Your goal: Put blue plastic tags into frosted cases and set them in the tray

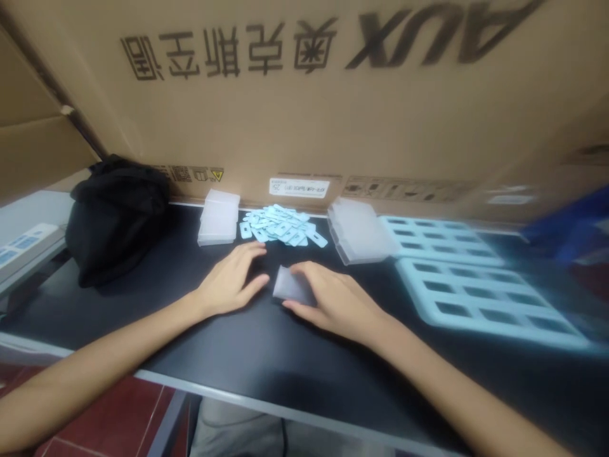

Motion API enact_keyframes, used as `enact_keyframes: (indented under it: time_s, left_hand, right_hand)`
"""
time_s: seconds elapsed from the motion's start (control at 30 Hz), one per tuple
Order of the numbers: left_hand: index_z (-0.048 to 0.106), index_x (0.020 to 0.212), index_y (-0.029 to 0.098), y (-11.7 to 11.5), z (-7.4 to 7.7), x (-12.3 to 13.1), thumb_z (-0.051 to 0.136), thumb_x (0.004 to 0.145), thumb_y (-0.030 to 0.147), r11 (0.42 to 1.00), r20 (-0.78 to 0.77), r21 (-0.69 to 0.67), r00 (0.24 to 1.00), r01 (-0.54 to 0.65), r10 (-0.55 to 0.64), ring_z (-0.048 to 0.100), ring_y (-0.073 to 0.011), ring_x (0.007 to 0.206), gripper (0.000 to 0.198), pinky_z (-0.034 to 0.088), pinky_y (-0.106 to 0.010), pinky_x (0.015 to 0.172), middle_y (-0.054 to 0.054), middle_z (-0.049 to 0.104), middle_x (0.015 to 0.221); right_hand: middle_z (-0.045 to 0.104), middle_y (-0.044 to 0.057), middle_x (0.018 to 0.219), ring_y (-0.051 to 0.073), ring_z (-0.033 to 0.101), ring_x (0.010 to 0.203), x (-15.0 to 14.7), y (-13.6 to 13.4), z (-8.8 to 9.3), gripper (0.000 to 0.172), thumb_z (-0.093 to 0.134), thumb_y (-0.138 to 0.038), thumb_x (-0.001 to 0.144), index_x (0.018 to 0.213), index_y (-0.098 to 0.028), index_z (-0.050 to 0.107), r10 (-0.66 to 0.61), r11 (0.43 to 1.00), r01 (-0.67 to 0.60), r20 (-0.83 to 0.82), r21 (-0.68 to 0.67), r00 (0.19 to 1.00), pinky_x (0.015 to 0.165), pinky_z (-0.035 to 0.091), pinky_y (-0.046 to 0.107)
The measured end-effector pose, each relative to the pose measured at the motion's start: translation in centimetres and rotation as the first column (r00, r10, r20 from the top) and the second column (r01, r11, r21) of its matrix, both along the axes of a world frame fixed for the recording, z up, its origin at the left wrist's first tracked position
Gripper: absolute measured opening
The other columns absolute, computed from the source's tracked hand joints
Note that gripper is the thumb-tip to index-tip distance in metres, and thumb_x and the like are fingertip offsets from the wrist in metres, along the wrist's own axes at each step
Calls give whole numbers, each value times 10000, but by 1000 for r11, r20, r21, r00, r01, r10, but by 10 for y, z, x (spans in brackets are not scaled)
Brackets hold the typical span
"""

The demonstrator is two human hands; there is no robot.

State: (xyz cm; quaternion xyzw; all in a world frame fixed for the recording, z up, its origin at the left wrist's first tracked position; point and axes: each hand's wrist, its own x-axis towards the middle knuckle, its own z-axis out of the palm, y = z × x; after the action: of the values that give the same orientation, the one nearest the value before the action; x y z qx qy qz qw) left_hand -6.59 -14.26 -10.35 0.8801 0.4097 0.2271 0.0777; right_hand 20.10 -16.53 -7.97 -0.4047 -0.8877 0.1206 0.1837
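My right hand [335, 301] grips a small translucent grey, flat rectangular piece [292, 287] between thumb and fingers, low over the black tabletop [228, 355]. Facing it, my left hand [233, 279] holds nothing, its thumb and fingers apart. Beyond my left fingertips lies a heap of light-blue plastic tags [280, 225], each with a small cut-out. A stack of clear plastic pieces [219, 217] stands left of the heap, and another translucent stack [359, 231] is on its right. Blur hides the fine detail of the held piece.
Two light-blue trays [413, 285] with rectangular openings lie at the right. A black cloth bag [117, 219] sits at the left. A large cardboard box [285, 127] walls off the back. Something blue [571, 222] is at the far right. The table's front edge [247, 400] runs before me.
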Motion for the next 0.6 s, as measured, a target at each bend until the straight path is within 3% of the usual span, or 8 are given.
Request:
enact_keyframes:
  time_s: [0.13, 0.3, 0.4, 0.5, 0.6]
  left_hand:
    - [490, 1446, 245, -9, 8, 2, 586, 1041, 354, 941, 117, -71, 940, 331, -322, 569, -267, 1427, 431, 533, -459, 1156, -164, 554, 1539]
    - [570, 1433, 246, -11, 15, -3, 518, 1068, 290, 918, 258, -59, 895, 392, -365, 591, -280, 1397, 371, 523, -485, 1157, -173, 589, 1490]
    - [585, 1418, 242, -8, 14, -6, 686, 993, 376, 891, 258, -43, 866, 453, -428, 616, -297, 1356, 457, 549, -477, 1122, -187, 580, 1478]
    - [614, 1365, 244, 1, 20, -14, 738, 964, 342, 902, 188, 14, 885, 431, -425, 645, -270, 1314, 431, 572, -429, 1085, -170, 614, 1438]
    - [638, 1306, 244, 21, 35, -40, 654, 1013, 329, 965, 171, 113, 952, 237, -254, 628, -276, 1343, 305, 523, -473, 1144, -148, 632, 1443]
  right_hand:
    - [707, 107, 1176, 248, 730, 974, -3, -4, -3, 374, 782, -421, 878, 1109, -232, 557, 79, 996, -69, -197, 56, 977, 760, 612, 381]
    - [656, 46, 987, 184, 651, 782, -5, -8, -5, 402, 805, -485, 857, 1026, -236, 538, 35, 994, 2, -328, 112, 944, 663, 564, 328]
    - [645, 30, 960, 186, 650, 774, -7, -8, -8, 424, 836, -463, 827, 1011, -236, 528, 20, 996, 11, -349, 85, 937, 646, 553, 322]
    - [655, 83, 1082, 245, 680, 944, -8, -7, -12, 411, 799, -432, 866, 1109, -234, 533, 37, 993, 8, -368, 119, 929, 767, 592, 391]
    - [610, 154, 1213, 300, 630, 1138, -5, -4, -13, 364, 707, -371, 940, 1208, -216, 516, 36, 972, 59, -394, 227, 919, 934, 579, 489]
